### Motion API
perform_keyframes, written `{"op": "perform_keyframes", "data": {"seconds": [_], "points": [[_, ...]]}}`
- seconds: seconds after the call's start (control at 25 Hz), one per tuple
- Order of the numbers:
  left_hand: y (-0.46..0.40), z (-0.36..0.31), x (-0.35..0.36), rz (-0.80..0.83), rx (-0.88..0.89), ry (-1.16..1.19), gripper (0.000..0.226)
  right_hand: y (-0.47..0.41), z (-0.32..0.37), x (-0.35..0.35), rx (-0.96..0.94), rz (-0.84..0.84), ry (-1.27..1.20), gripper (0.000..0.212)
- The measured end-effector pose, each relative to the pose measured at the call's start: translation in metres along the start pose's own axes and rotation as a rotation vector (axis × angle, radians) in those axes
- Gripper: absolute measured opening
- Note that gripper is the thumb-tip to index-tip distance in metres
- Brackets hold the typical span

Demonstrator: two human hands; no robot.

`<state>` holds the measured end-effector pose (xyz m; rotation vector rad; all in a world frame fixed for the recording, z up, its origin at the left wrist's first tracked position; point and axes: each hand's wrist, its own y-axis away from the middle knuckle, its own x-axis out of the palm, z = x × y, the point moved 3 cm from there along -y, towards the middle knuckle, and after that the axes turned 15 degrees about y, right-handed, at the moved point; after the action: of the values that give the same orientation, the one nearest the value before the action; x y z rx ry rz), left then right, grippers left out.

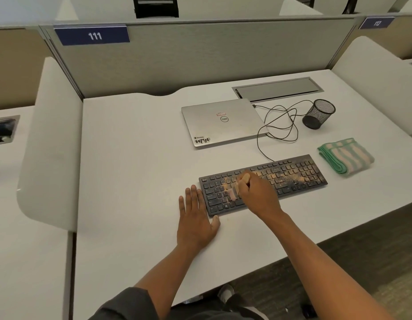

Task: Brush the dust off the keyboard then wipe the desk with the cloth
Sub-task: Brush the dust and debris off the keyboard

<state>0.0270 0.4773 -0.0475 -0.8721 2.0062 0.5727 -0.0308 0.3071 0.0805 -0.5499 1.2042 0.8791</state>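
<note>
- On the white desk [136, 172], the black keyboard [292, 174] sits toward the near right, angled a bit, with tan dust scattered mostly over its middle and right keys.
- Right hand [258, 195] is over the keyboard's left half, fingers curled around a small brush [235, 191]. Honestly the brush is hard to make out: just a light wooden handle end poking past the fingers and a blurry pinkish bristle bit on the keys.
- Left hand [197, 221] lies flat on the desk just left of the keyboard, fingers straight and holding nothing, thumb at the keyboard's near left corner.
- Folded green and cream striped cloth [345, 155] lies just right of the keyboard, untouched.
- Behind the keyboard there's a closed silver laptop [223, 122] with stickers, and a tangled black cable [281, 123] loops from it down to the keyboard's back edge.
- Black mesh pen cup [318, 114] stands behind the keyboard to the right, past the cable.
- Both forearms are cut off by the bottom of the view.
</note>
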Motion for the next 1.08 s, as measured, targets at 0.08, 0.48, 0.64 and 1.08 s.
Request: {"op": "perform_keyframes", "data": {"seconds": [0.08,0.48,0.64,1.08], "points": [[0.000,0.001,0.001,0.003,0.000,-0.004,0.093,-0.003,0.002,0.001,-0.003,0.001,-0.110,0.017],[0.000,0.000,0.000,0.000,-0.002,-0.011,0.093,-0.018,0.010,-0.014,-0.053,0.035,-0.199,0.014],[0.000,0.000,0.000,-0.006,0.000,-0.005,0.093,-0.024,0.028,-0.011,-0.151,0.139,-0.275,0.020],[0.001,0.001,0.002,0.004,-0.006,-0.008,0.093,-0.028,0.023,-0.010,-0.156,0.179,-0.242,0.021]]}}
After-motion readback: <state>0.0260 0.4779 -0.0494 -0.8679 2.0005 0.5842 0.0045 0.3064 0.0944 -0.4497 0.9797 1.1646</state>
